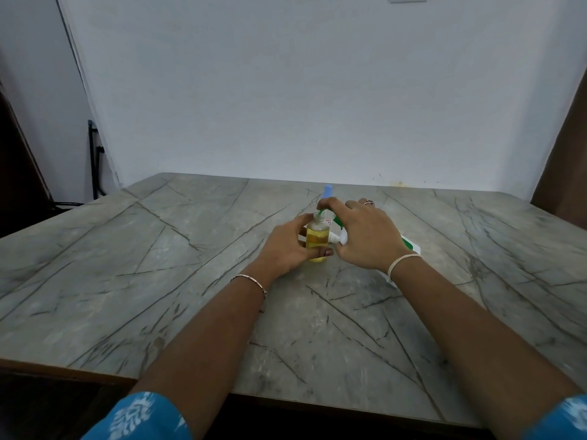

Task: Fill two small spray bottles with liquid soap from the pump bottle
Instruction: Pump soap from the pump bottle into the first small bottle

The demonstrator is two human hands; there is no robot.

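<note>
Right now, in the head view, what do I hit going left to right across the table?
left hand → small bottle of yellow liquid → right hand. Skipped: the pump bottle, mostly under the right hand, and the blue cap behind; both overlap the others.

A grey stone-patterned table (158, 249) with dark veins fills the near scene, its brown edge showing at the near left. A pale wall (286, 90) rises behind it, and black cables (94, 160) hang at the far left.
</note>
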